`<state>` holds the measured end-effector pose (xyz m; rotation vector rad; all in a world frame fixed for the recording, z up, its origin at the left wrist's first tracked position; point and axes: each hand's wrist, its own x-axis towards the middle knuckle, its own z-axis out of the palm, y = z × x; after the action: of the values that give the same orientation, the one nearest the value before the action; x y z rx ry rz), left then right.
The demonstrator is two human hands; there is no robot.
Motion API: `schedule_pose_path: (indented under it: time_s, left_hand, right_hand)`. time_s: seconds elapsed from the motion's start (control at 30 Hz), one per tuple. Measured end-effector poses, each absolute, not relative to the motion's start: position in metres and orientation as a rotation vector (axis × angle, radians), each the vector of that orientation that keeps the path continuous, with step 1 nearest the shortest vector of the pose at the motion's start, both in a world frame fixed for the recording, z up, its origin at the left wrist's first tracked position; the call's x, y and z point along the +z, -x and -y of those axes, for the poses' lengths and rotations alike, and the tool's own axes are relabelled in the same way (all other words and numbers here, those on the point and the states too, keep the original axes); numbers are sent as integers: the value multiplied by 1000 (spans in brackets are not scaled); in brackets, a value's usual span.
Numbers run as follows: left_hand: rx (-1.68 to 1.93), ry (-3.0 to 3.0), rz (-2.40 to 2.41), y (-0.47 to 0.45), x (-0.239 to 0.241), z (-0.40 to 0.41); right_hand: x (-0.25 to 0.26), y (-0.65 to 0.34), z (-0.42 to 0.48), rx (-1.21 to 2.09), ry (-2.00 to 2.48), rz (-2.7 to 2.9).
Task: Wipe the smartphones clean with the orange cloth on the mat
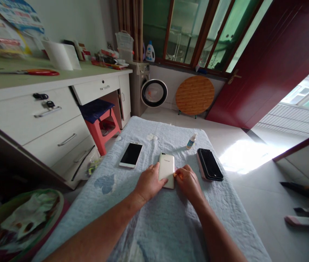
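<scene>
A white phone (pixel 167 165) lies back-up on a pale blue towel (pixel 149 218) spread over a low table. My left hand (pixel 150 182) grips the phone's lower left side with fingers curled on it. My right hand (pixel 188 181) is pinched at the phone's lower right edge, holding something small and orange that I cannot make out. A second white phone (pixel 131 154) lies screen-up to the left. Two dark phones stacked (pixel 209 164) lie to the right. A small dropper bottle (pixel 191 141) stands behind them.
White crumpled wads (pixel 151 137) lie at the towel's far end. A white desk with drawers (pixel 42 116) stands left, a red stool (pixel 100 123) under it. A green basin with wrappers (pixel 20 222) sits near left. A washing machine (pixel 149 89) and a round wooden tabletop (pixel 195 95) stand at the back.
</scene>
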<state>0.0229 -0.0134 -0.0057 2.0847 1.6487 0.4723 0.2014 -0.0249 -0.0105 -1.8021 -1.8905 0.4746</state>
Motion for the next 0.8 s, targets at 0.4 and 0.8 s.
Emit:
schedule_pose_path:
  time_s: [0.4, 0.8]
  left_hand:
    - [439, -2108, -1594, -22, -3, 18]
    - [412, -2187, -1554, -24, -7, 21]
  right_hand:
    - [-19, -194, 10, 295, 1895, 1840]
    - [-5, -205, 30, 638, 1920, 1921]
